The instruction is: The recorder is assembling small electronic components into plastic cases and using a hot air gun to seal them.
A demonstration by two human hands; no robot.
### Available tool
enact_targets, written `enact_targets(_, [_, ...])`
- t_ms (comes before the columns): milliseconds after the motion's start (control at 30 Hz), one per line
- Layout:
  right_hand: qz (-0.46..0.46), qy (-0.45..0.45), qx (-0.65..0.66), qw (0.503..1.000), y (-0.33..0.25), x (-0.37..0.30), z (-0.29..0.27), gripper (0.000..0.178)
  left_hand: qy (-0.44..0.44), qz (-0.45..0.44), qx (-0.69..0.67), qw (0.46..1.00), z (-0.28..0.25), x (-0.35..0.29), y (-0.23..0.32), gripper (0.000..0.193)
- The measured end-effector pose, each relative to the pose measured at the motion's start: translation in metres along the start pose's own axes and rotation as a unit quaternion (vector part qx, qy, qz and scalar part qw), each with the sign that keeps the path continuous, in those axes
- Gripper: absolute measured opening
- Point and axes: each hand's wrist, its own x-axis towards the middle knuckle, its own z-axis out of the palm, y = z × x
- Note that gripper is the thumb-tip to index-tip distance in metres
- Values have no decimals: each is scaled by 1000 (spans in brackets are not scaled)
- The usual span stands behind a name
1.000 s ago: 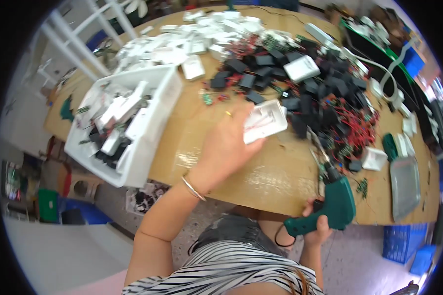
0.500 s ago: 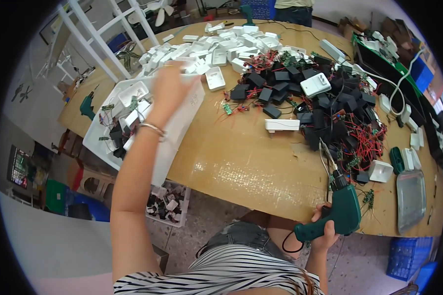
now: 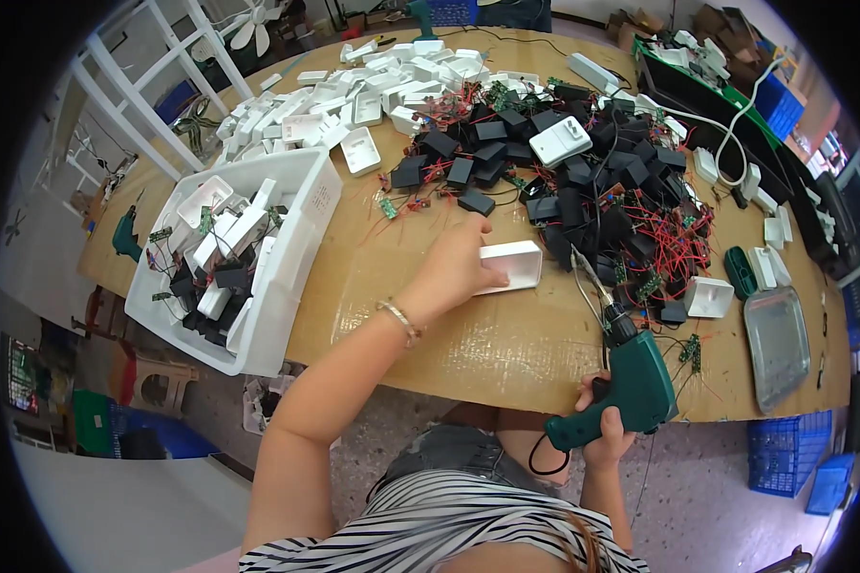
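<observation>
My left hand (image 3: pixel 451 262) is at the middle of the table, with thumb and fingers closed on the near end of a white plastic case (image 3: pixel 516 266). The case is tipped so that its hollow inside shows. My right hand (image 3: pixel 613 441), at the table's front edge, grips a dark green soldering gun (image 3: pixel 642 387). Its metal tip points away from me, up toward a heap of black boxes (image 3: pixel 631 170) with red wires. On that heap rests a white adapter (image 3: pixel 561 142). Another white half-shell (image 3: pixel 361 151) lies beyond my left hand.
A white bin (image 3: pixel 308 215) with mixed parts stands at the left. White shells (image 3: pixel 363 81) are heaped at the back. On the right are a clear tray (image 3: pixel 777 349), a dark green case (image 3: pixel 738 273) and a white cable (image 3: pixel 736 143). A green drill-like tool (image 3: pixel 125 235) lies far left.
My left hand has come from above the white bin, rightward and nearer, and taken hold of the white case, now tipped. The view has shifted somewhat; my right hand still holds the soldering gun.
</observation>
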Motion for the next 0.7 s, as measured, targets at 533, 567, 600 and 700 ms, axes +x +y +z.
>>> enact_targets(533, [-24,10,3,1000,2,1,1,51,-74,161,86,980,-20,-17,24,36])
enact_targets(567, [-17,9,2,1000,1,1,3,51,-66,190,54,978,-9,-20,22,40])
enact_targets(600, [-11,13,-3,1000,1,1,3,51,-64,190,53,978,-1,-21,26,40])
enact_targets(700, [-11,12,0,1000,2,1,4,50,-112,200,57,972,4,-26,33,40])
